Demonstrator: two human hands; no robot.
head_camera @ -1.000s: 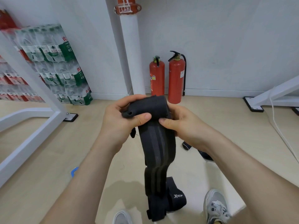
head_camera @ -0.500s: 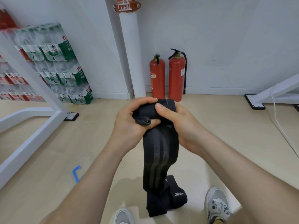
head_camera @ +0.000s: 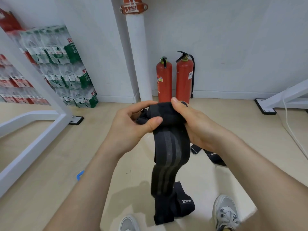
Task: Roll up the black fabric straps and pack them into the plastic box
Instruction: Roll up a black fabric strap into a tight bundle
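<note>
Plainly, label by label:

Strap: a wide black elastic strap [head_camera: 171, 147] with grey stripes running down its length, held up in front of the person above the floor.
Rolled end: the top of the strap is wound into a short, thick roll lying crosswise between the two hands.
Loose part: the rest hangs down from the roll, bends partway, and its lower end sits folded on the floor [head_camera: 50, 164] between the shoes, where a white printed logo shows on one fold.
Left hand: the left hand [head_camera: 131, 129] is closed on the left end of the roll, thumb pressed across the front, fingers curled behind.
Right hand: the right hand [head_camera: 198, 127] grips the right end of the roll, thumb laid over the top, fingers wrapped underneath and mostly hidden.
Second strap: another black strap [head_camera: 215, 157] lies flat on the floor just past the right wrist, partly covered by the forearm, with white lettering too small to read.
Shoes: two grey-and-white shoes [head_camera: 225, 212] show at the bottom edge, either side of the strap's folded tail.
Background: two red fire extinguishers [head_camera: 184, 79] stand upright side by side against the wall, next to a white pipe [head_camera: 138, 55]; stacked packs of bottled water [head_camera: 66, 67] lean at the left behind a white metal frame [head_camera: 33, 84].
Blue item: a small blue object [head_camera: 80, 175] peeks out beside the left forearm; what it is cannot be told.
</note>
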